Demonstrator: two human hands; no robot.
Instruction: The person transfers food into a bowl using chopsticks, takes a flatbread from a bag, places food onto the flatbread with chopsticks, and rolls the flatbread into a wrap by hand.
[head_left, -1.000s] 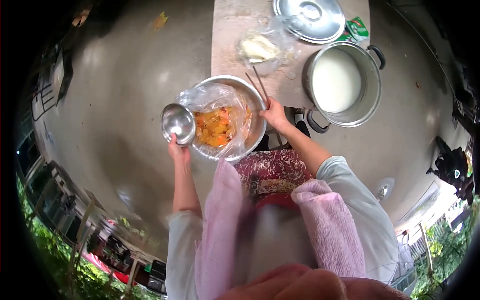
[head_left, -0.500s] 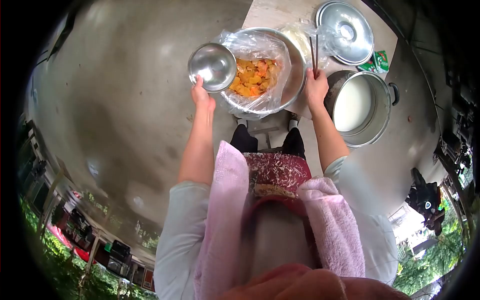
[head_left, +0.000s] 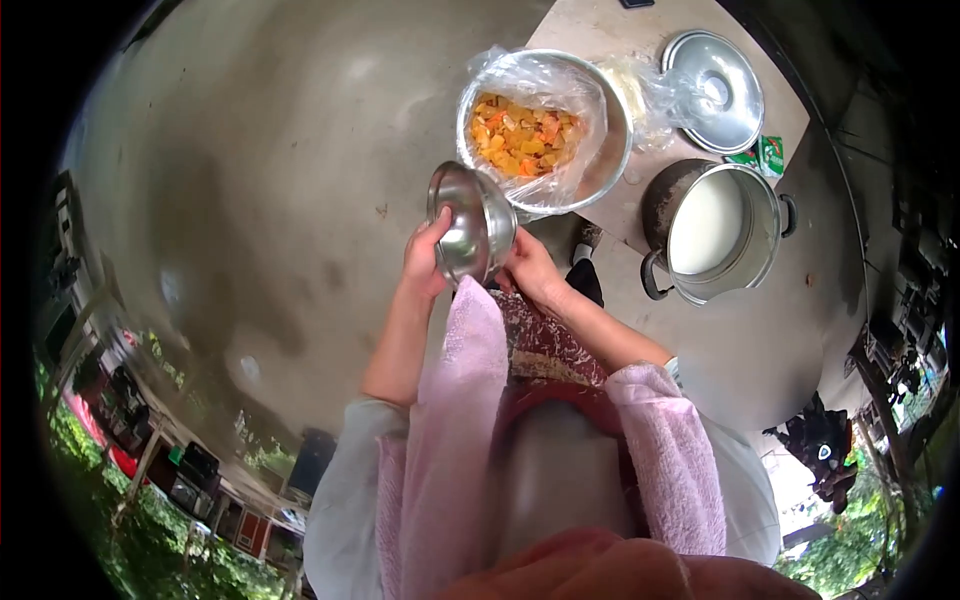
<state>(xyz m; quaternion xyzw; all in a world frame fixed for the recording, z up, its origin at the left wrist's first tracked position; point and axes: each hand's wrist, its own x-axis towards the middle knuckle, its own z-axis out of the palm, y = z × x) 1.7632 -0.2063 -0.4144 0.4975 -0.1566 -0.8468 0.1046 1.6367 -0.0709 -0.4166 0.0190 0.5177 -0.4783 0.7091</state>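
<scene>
From my remote seat I see the left hand point(head_left: 426, 257) clamped on the tilted metal bowl point(head_left: 478, 232), thumb over its rim — the right hand point(head_left: 534, 268) meets its other side, grip hidden, I cannot tell. The bowl is just beside the basin point(head_left: 614, 165).

Shiny metal bowl point(head_left: 470, 232), round, tilted, between the hands point(head_left: 427, 258) point(head_left: 534, 270)

Bare concrete floor point(head_left: 300, 130) is spreading around a food-preparation spot, a large cooking pot point(head_left: 655, 205) standing on the table point(head_left: 610, 30) at right and greenery point(head_left: 150, 530) showing near left.
</scene>
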